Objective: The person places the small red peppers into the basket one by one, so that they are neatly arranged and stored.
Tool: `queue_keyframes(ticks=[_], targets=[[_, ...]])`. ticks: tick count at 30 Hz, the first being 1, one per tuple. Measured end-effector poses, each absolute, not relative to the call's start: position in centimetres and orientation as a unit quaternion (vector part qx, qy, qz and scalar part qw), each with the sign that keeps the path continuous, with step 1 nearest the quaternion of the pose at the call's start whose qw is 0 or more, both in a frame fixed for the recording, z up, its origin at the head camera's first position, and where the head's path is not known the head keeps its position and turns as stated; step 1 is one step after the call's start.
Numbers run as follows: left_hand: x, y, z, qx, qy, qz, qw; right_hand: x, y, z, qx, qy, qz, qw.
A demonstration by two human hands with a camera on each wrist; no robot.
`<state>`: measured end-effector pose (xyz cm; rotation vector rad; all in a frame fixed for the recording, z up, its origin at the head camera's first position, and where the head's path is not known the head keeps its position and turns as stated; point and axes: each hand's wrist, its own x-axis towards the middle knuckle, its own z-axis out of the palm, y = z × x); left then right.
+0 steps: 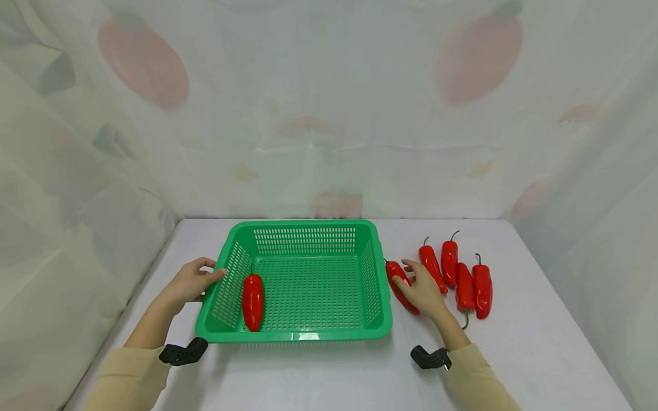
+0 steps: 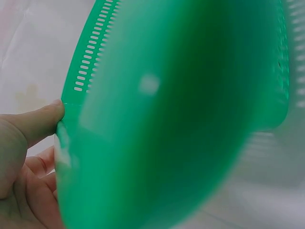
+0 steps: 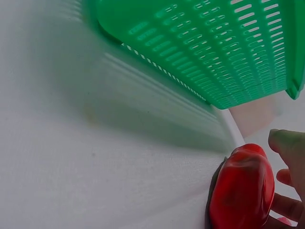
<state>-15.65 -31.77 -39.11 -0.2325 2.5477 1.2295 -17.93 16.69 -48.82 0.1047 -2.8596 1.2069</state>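
My left hand (image 1: 192,281) grips the left rim of a green plastic basket (image 1: 295,337), thumb on the rim and fingers behind the outer wall. In the left wrist view the basket (image 2: 143,119) fills most of the picture, with the thumb (image 2: 43,121) against its edge. Inside the basket, on the left, lies one red pepper (image 1: 252,302). To the basket's right, my right hand (image 1: 422,290) is over another red pepper (image 1: 402,298) on the table. The right wrist view shows that pepper (image 3: 243,188) beside loosely bent fingers, the thumb apart from it.
Several more red peppers lie right of my right hand, among them one at the far right (image 1: 482,288) and one with its stem toward me (image 1: 465,288). The white table (image 1: 319,377) meets a printed curtain (image 1: 308,114) behind.
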Motion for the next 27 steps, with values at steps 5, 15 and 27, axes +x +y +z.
queue_keyframes(ticks=[5, 15, 27], targets=[[-15.63, -31.70, -39.12, -0.082, 0.889, 0.424, 0.153, -17.78, 16.76, -49.04, 0.033, -0.924, 0.380, 0.019], [-15.83, -31.85, -39.35, -0.081, 0.891, 0.420, 0.154, -17.68, 16.59, -49.10, 0.017, -0.934, 0.357, 0.001], [-15.80, -31.91, -39.35, -0.084, 0.889, 0.423, 0.155, -17.74, 16.24, -49.47, 0.002, -0.946, 0.325, -0.013]])
